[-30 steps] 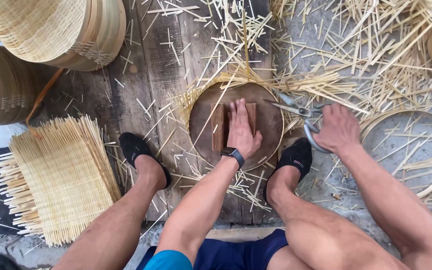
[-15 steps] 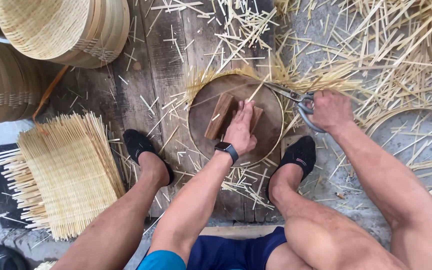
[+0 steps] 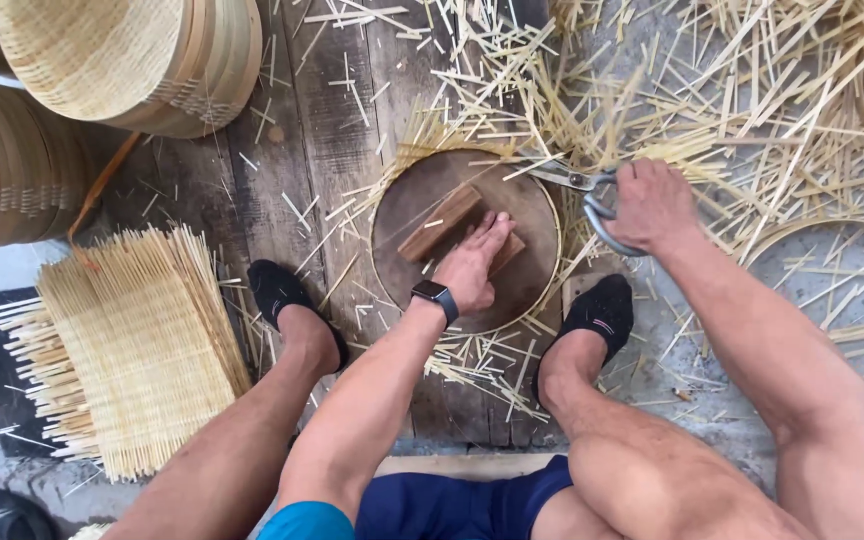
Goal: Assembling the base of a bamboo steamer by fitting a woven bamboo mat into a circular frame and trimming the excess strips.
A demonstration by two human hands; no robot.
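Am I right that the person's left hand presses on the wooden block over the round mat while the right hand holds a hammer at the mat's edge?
Not quite. The head view shows the right hand holding scissors, not a hammer, at the edge of the round mat. The rest stands: the left hand presses on the wooden block over that mat.

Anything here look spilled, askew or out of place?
Cut bamboo strips lie scattered over the planks and ground, thickest beyond the right hand holding the scissors. The left hand presses the round board. Nothing looks damaged.
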